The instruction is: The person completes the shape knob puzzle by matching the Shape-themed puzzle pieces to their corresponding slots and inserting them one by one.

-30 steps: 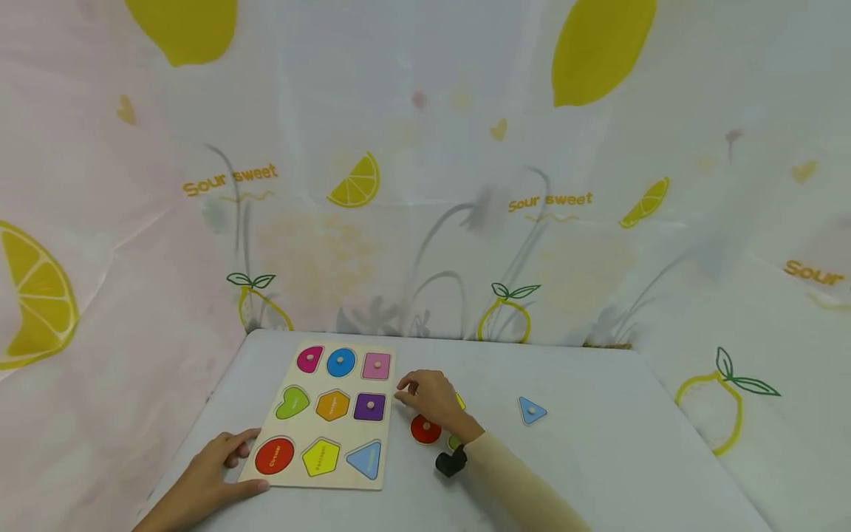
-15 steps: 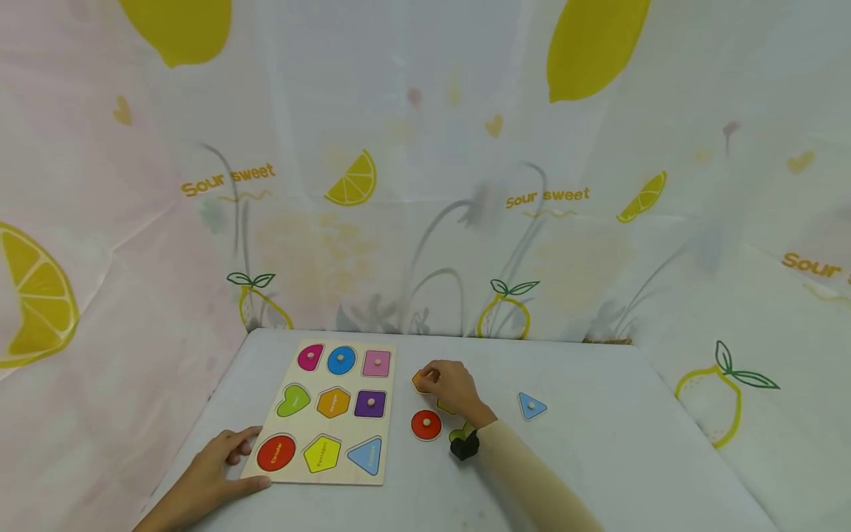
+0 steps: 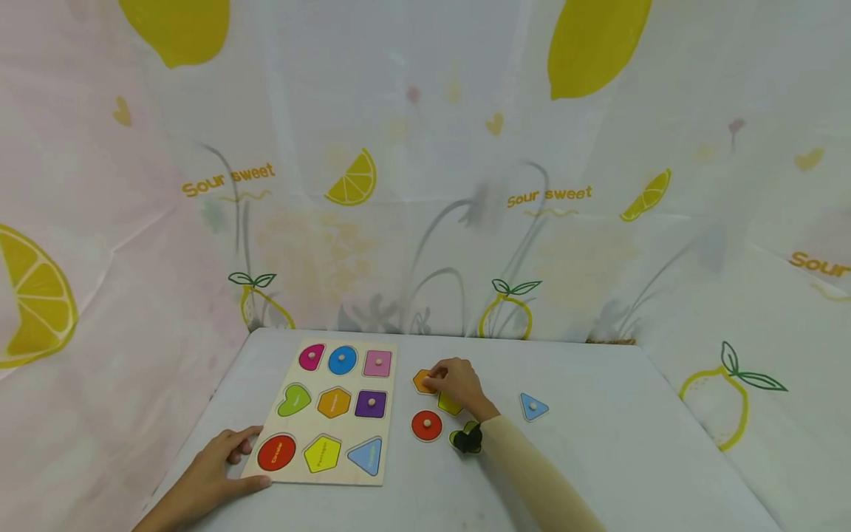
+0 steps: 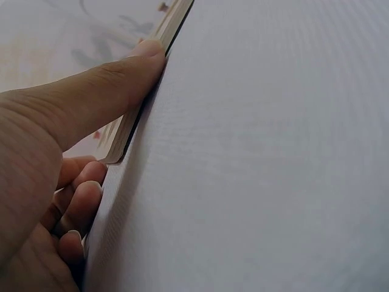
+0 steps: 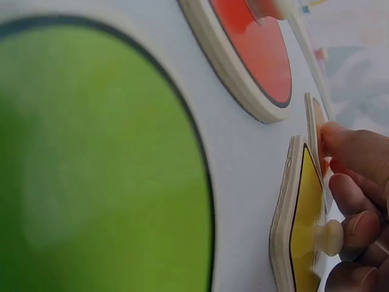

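Observation:
My left hand (image 3: 216, 465) holds the near left corner of a wooden shape puzzle board (image 3: 355, 476). Its thumb lies along the near edge, with bent fingers at the left side. Knobbed pieces fill the board's far row: a magenta semicircle (image 3: 311, 357), a blue circle (image 3: 342, 360) and a pink square (image 3: 378, 363). A purple square (image 3: 370, 405) with a knob sits in the middle row. Right of the board, my right hand (image 3: 459, 384) pinches an orange hexagon piece (image 3: 420, 381) lying on the table; its knob is hidden by the fingertips. A yellow piece (image 5: 304, 228) lies under that hand.
A red round piece (image 3: 427, 425) lies near the board's right edge. Beside it, a green piece (image 3: 459, 441) is partly covered by the black wrist camera (image 3: 470, 437). A blue triangle piece (image 3: 533, 407) lies farther right on the white table (image 3: 598, 458). Lemon-printed cloth hangs behind.
My right hand has moved from beside the board's right edge slightly right and away, onto the orange hexagon piece. The left hand has stayed on the board's corner.

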Tool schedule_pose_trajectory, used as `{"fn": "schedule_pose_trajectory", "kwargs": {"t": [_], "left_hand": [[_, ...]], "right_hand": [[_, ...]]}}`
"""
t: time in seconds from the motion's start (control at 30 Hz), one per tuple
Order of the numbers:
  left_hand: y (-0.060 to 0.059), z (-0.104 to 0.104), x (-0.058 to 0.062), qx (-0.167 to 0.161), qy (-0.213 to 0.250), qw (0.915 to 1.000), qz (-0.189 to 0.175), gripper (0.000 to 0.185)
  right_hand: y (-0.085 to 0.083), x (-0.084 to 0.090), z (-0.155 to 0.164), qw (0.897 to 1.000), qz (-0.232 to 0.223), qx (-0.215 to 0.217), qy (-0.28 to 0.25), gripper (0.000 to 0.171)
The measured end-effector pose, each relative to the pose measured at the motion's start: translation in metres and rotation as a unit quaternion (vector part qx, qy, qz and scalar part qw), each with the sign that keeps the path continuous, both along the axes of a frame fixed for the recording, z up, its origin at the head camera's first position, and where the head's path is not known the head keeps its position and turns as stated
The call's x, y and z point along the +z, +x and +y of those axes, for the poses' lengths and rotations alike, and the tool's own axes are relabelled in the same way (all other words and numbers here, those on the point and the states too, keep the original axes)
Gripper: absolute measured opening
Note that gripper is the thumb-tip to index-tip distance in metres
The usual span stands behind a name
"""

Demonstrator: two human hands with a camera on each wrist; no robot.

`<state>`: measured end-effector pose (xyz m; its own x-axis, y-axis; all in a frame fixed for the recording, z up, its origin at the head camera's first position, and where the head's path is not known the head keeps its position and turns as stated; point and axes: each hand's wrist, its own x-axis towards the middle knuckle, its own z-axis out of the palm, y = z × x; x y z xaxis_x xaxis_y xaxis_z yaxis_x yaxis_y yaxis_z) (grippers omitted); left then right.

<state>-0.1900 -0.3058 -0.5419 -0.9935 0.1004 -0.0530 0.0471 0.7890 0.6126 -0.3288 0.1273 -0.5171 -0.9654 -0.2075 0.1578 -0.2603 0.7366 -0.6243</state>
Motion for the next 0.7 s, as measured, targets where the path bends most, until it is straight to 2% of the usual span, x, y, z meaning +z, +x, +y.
{"fn": "schedule_pose_trajectory", "kwargs": {"t": [0.23, 0.5, 0.7], "left_hand": [[0.0017, 0.0007, -0.0002, 0.02, 0.013, 0.9996, -0.015, 0.099], [0.0032, 0.0, -0.0001, -0.008, 0.012, 0.9998, 0.014, 0.092], [-0.0003, 0.0001, 0.0009, 0.005, 0.007, 0.9999, -0.007, 0.095]], "right_hand": [[-0.0035, 0.0006, 0.0013, 1.0, -0.005, 0.014, 0.009, 0.02], [-0.0086, -0.0022, 0.0018, 0.999, 0.0, 0.029, 0.019, 0.02], [-0.005, 0.002, 0.0014, 0.999, 0.017, 0.035, 0.015, 0.019]]}}
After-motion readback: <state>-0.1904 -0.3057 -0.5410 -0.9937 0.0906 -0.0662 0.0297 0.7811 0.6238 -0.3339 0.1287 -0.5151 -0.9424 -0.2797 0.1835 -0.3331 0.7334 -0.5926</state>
